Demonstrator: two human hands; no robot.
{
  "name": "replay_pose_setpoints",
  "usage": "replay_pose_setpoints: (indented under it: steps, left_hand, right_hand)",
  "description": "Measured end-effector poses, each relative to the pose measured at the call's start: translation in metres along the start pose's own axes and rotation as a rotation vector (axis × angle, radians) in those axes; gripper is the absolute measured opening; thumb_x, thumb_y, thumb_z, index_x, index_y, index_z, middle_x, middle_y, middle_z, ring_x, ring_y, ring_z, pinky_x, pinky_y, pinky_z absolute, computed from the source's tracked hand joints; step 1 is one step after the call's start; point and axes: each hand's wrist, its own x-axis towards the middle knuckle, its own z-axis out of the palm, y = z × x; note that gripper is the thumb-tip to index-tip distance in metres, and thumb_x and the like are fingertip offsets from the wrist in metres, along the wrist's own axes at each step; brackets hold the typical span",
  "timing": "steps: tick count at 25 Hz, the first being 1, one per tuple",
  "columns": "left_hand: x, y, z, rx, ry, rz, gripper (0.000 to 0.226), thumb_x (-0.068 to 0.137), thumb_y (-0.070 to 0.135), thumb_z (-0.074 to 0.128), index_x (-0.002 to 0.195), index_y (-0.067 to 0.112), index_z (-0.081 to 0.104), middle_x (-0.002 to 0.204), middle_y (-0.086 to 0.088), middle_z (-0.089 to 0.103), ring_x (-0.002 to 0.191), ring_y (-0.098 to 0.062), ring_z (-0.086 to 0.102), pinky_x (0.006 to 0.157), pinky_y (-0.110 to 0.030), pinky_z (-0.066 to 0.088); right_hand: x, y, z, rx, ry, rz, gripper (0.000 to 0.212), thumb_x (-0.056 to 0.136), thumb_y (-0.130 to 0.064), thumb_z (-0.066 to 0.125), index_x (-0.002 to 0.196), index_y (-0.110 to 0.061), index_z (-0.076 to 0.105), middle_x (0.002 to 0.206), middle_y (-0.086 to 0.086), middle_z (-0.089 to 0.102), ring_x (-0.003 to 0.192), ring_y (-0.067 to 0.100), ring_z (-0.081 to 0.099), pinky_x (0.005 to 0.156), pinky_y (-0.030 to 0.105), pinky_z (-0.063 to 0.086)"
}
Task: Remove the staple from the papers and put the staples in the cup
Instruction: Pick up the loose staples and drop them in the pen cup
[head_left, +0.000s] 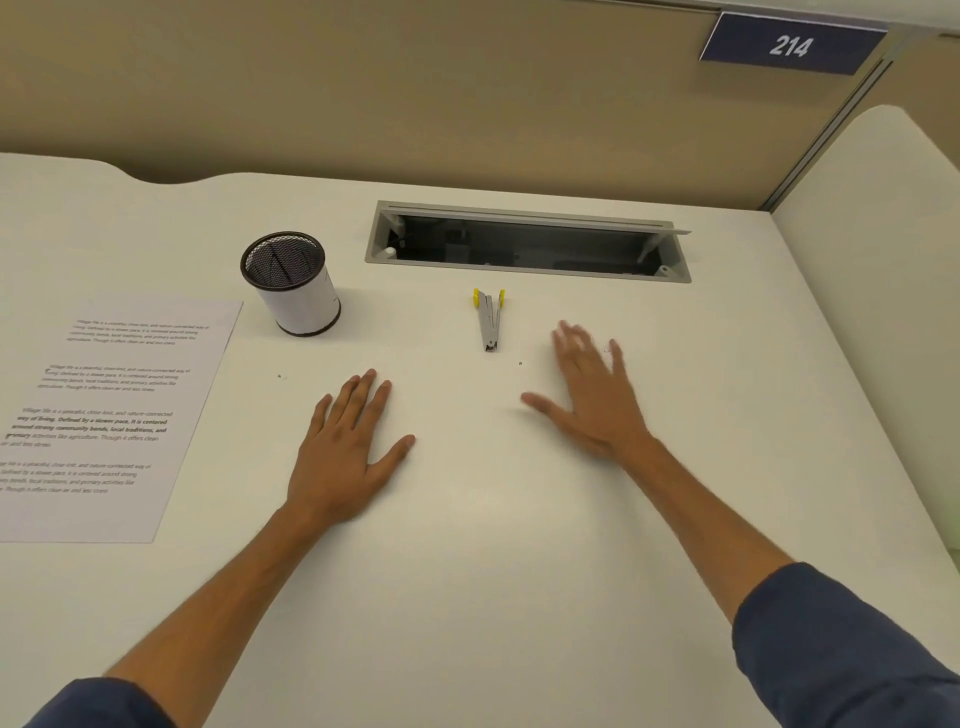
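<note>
Printed papers (104, 415) lie flat at the left edge of the white desk (467, 519). Behind their top right corner stands a white cup (293, 286) with a black mesh inside. A grey staple remover (489, 321) with yellow grips lies in the middle of the desk, jaws pointing toward me. My left hand (348, 452) rests flat on the desk, fingers straight, holding nothing. My right hand (587, 395) is spread open with blurred fingertips, just right of the staple remover and apart from it. A tiny staple-like speck (607, 351) lies by its fingers.
An open grey cable tray (527, 241) is sunk into the desk behind the staple remover. Tan partition walls (415, 93) close off the back and right side, with a blue "214" sign (789, 45) at the top right. Small dark specks (280, 376) dot the desk.
</note>
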Motion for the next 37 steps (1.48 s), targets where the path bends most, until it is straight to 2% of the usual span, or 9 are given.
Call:
replay_pose_setpoints:
  steps: [2, 4, 12, 15, 18, 24, 31, 34, 37]
  left_hand:
    - [0.0, 0.0, 0.0, 0.003, -0.001, 0.0, 0.075, 0.093, 0.066, 0.023, 0.155, 0.025, 0.016, 0.163, 0.006, 0.008, 0.15, -0.01, 0.004, 0.122, -0.038, 0.006]
    - [0.0, 0.0, 0.0, 0.009, -0.003, 0.0, 0.075, 0.093, 0.066, 0.022, 0.155, 0.025, 0.016, 0.163, 0.006, 0.008, 0.15, -0.01, 0.004, 0.122, -0.037, 0.005]
    - [0.0, 0.0, 0.0, -0.007, -0.006, -0.002, 0.075, 0.093, 0.067, 0.021, 0.156, 0.026, 0.014, 0.163, 0.008, 0.005, 0.15, -0.009, 0.001, 0.122, -0.037, 0.004]
    - [-0.001, 0.0, 0.001, -0.011, -0.004, -0.002, 0.075, 0.093, 0.066, 0.023, 0.156, 0.026, 0.014, 0.163, 0.008, 0.006, 0.15, -0.009, 0.001, 0.122, -0.037, 0.004]
    - [0.0, 0.0, 0.0, -0.01, 0.0, 0.0, 0.075, 0.093, 0.066, 0.023, 0.156, 0.026, 0.015, 0.163, 0.008, 0.007, 0.15, -0.009, 0.003, 0.122, -0.036, 0.004]
    - [-0.001, 0.0, 0.0, -0.016, 0.0, 0.005, 0.074, 0.093, 0.065, 0.023, 0.156, 0.026, 0.016, 0.163, 0.007, 0.008, 0.15, -0.01, 0.003, 0.122, -0.038, 0.005]
    - [-0.001, 0.0, 0.001, -0.012, 0.003, 0.004, 0.074, 0.094, 0.066, 0.023, 0.156, 0.026, 0.015, 0.164, 0.007, 0.007, 0.15, -0.01, 0.003, 0.122, -0.038, 0.006]
    - [0.0, 0.0, 0.001, -0.012, 0.003, 0.005, 0.074, 0.093, 0.066, 0.023, 0.156, 0.026, 0.015, 0.163, 0.007, 0.007, 0.15, -0.01, 0.003, 0.122, -0.038, 0.005]
    - [0.0, 0.0, 0.001, -0.007, 0.003, 0.005, 0.074, 0.093, 0.066, 0.023, 0.155, 0.026, 0.016, 0.163, 0.007, 0.007, 0.15, -0.01, 0.003, 0.122, -0.039, 0.006]
  right_hand:
    - [-0.009, -0.029, 0.006, -0.044, -0.032, -0.156, 0.098, 0.08, -0.083, 0.004, 0.153, -0.019, 0.008, 0.162, -0.005, 0.0, 0.148, 0.012, -0.005, 0.119, 0.05, -0.006]
    - [-0.013, -0.044, 0.012, -0.052, -0.068, -0.197, 0.099, 0.077, -0.085, 0.001, 0.153, -0.022, 0.008, 0.162, -0.007, -0.002, 0.148, 0.012, -0.009, 0.118, 0.052, -0.008]
    - [-0.005, -0.014, 0.013, -0.093, 0.024, 0.215, 0.105, 0.075, -0.088, 0.004, 0.153, -0.017, 0.012, 0.162, -0.001, -0.001, 0.148, 0.016, -0.006, 0.117, 0.052, -0.008]
    - [-0.011, -0.021, 0.008, -0.083, 0.05, 0.062, 0.099, 0.078, -0.085, 0.007, 0.153, -0.02, 0.011, 0.162, -0.001, -0.003, 0.149, 0.016, -0.006, 0.117, 0.052, -0.008]
    - [-0.019, -0.033, 0.012, -0.078, -0.024, -0.103, 0.093, 0.079, -0.084, 0.007, 0.153, -0.027, 0.009, 0.161, -0.006, -0.009, 0.148, 0.013, -0.011, 0.117, 0.052, -0.01]
    - [-0.007, 0.001, 0.014, -0.063, 0.006, 0.266, 0.101, 0.076, -0.088, 0.005, 0.153, -0.023, 0.007, 0.162, -0.004, -0.005, 0.148, 0.015, -0.011, 0.117, 0.052, -0.011]
    - [-0.014, 0.021, 0.007, -0.002, 0.066, 0.497, 0.11, 0.075, -0.089, 0.008, 0.153, -0.011, 0.004, 0.162, 0.001, -0.008, 0.148, 0.018, -0.01, 0.115, 0.053, -0.011]
    - [-0.022, 0.017, 0.012, 0.089, -0.006, 0.634, 0.12, 0.071, -0.091, 0.009, 0.152, -0.003, 0.0, 0.161, 0.003, -0.009, 0.147, 0.016, -0.014, 0.117, 0.053, -0.011]
    - [-0.014, 0.014, 0.017, 0.155, -0.038, 0.628, 0.124, 0.068, -0.093, 0.01, 0.151, -0.001, -0.006, 0.161, 0.004, -0.012, 0.147, 0.015, -0.016, 0.117, 0.052, -0.011]
